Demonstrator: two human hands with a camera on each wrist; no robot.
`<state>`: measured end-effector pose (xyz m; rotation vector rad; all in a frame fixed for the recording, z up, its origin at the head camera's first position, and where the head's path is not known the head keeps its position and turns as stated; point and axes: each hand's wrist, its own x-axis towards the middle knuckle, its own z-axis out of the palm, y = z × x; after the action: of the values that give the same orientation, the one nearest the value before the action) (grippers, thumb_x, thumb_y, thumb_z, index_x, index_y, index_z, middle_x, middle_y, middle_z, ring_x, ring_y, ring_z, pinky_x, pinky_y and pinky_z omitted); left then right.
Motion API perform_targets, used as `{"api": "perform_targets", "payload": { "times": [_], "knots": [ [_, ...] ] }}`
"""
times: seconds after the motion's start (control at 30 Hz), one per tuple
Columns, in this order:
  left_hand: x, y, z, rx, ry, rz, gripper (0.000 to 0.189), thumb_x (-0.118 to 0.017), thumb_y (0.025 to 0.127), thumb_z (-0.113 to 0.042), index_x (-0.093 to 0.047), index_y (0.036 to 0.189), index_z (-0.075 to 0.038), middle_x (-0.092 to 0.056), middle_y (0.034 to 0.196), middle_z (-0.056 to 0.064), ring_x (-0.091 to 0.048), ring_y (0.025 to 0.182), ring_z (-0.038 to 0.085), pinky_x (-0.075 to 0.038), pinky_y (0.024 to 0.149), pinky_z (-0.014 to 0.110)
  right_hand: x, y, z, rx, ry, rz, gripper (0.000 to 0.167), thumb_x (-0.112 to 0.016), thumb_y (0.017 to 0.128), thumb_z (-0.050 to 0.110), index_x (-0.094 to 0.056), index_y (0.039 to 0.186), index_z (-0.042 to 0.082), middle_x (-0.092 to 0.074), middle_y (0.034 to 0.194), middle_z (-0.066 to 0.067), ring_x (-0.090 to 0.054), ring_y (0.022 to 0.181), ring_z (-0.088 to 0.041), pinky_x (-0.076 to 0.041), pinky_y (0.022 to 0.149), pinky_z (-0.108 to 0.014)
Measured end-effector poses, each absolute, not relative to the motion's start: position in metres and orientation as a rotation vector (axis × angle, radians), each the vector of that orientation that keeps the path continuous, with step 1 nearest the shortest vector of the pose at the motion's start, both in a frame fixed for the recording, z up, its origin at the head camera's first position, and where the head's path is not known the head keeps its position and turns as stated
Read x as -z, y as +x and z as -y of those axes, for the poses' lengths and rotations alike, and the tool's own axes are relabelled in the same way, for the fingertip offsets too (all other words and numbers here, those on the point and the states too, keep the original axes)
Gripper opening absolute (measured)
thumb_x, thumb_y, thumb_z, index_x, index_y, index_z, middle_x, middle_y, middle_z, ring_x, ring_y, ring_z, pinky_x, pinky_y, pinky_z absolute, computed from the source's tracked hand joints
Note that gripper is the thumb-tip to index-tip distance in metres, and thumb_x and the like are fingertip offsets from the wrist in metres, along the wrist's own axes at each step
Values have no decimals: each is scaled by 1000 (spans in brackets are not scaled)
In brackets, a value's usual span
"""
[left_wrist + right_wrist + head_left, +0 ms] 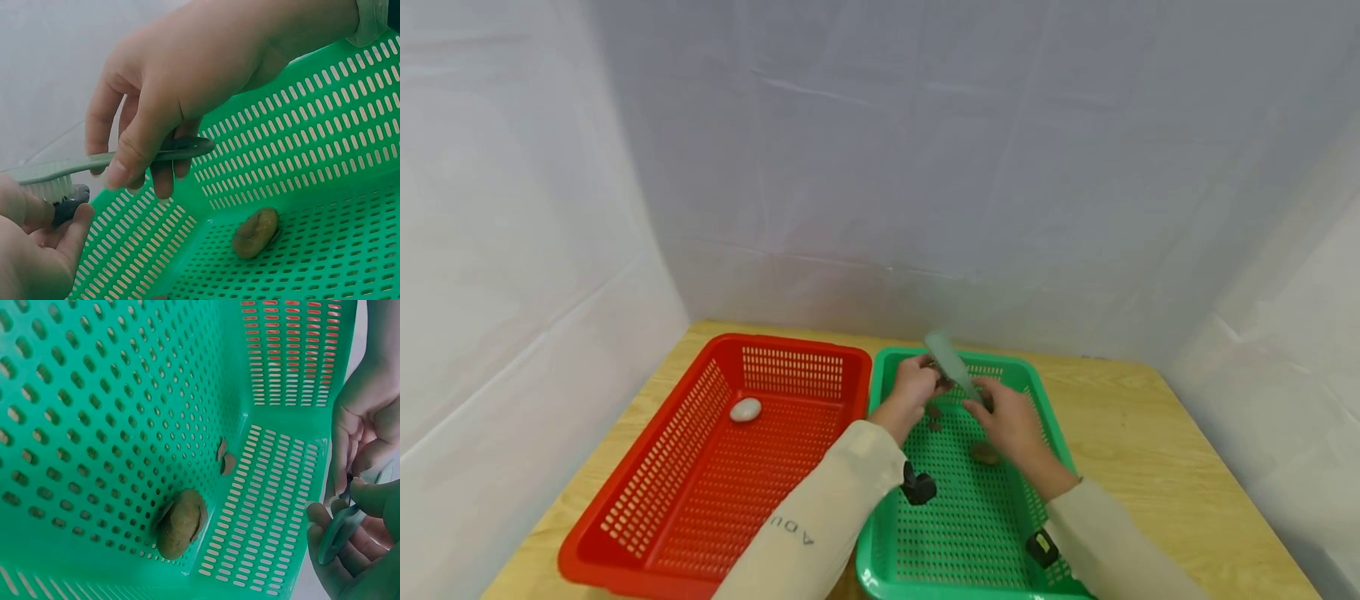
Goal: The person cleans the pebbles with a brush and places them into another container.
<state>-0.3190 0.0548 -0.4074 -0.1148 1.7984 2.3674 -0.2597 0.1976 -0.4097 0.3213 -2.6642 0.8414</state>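
My left hand is over the far part of the green basket and pinches a small dark object between thumb and fingers. Much of that object is hidden, and I cannot tell what it is. My right hand grips a brush with a pale green handle. In the left wrist view its clear bristles meet the dark object. Below the hands, a brown, rounded, shell-like lump lies on the basket floor. Two small brown pieces rest near the basket's far end.
Left of the green basket stands a red basket, with a white oval object near its back left corner. Both baskets are on a light wooden table. White sheeting encloses the back and sides.
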Motion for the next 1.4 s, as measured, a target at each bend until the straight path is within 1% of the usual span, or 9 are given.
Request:
{"api": "perform_targets", "payload": {
  "times": [0.13,0.3,0.47,0.6,0.73,0.8,0.93,1.13,1.4],
  "knots": [
    [408,-318,-54,-2333,-104,-1880,48,-44,88,15,-54,134,5,-62,121,23,-66,101,30,-56,83,33,411,-259,-196,-825,338,2675,34,-72,89,14,-65,120,4,-64,71,-3,-49,55,-11,-40,49,-29],
    [409,-318,-55,-2333,-83,-1901,42,-47,93,10,-54,134,6,-63,120,24,-67,101,30,-58,83,33,411,-259,-197,-843,319,2676,35,-74,87,14,-66,120,4,-70,78,-8,-60,60,-14,-48,52,-31],
    [409,-319,-56,-2348,-70,-1894,36,-49,98,2,-55,134,4,-65,117,24,-68,91,22,-59,76,30,408,-259,-198,-814,255,2710,40,-74,87,17,-65,124,4,-73,87,-13,-69,73,-24,-55,58,-39],
    [409,-318,-56,-2354,-64,-1888,36,-48,98,3,-55,133,6,-65,117,24,-66,85,17,-59,73,27,407,-259,-199,-776,194,2729,40,-75,86,19,-66,123,5,-72,83,-9,-65,65,-19,-51,54,-35],
    [408,-317,-55,-2348,-58,-1891,36,-48,98,4,-55,133,6,-65,117,25,-66,84,18,-59,73,28,405,-258,-200,-758,183,2744,39,-75,86,19,-67,121,4,-67,72,-2,-50,50,-11,-40,45,-28],
    [407,-317,-55,-2345,-63,-1875,36,-48,98,3,-55,134,5,-64,118,25,-66,84,18,-59,73,27,403,-258,-202,-769,207,2739,37,-74,87,18,-67,120,3,-66,71,-3,-46,48,-10,-38,45,-26],
    [405,-317,-54,-2346,-78,-1845,36,-49,99,2,-55,134,4,-62,121,25,-64,85,19,-59,73,26,397,-258,-206,-730,219,2716,35,-74,87,17,-68,118,2,-69,77,-7,-54,55,-14,-42,46,-29],
    [405,-319,-53,-2347,-84,-1860,35,-50,99,1,-56,133,4,-63,120,24,-67,92,25,-59,76,29,393,-257,-210,-674,305,2723,39,-74,88,18,-66,121,1,-73,93,-14,-67,73,-23,-54,59,-39],
    [408,-319,-54,-2333,-73,-1922,38,-47,94,9,-57,131,5,-63,119,24,-68,95,30,-59,78,33,401,-257,-211,-758,384,2733,36,-72,89,17,-66,121,3,-69,78,-4,-58,63,-12,-48,55,-31]
  ]
}}
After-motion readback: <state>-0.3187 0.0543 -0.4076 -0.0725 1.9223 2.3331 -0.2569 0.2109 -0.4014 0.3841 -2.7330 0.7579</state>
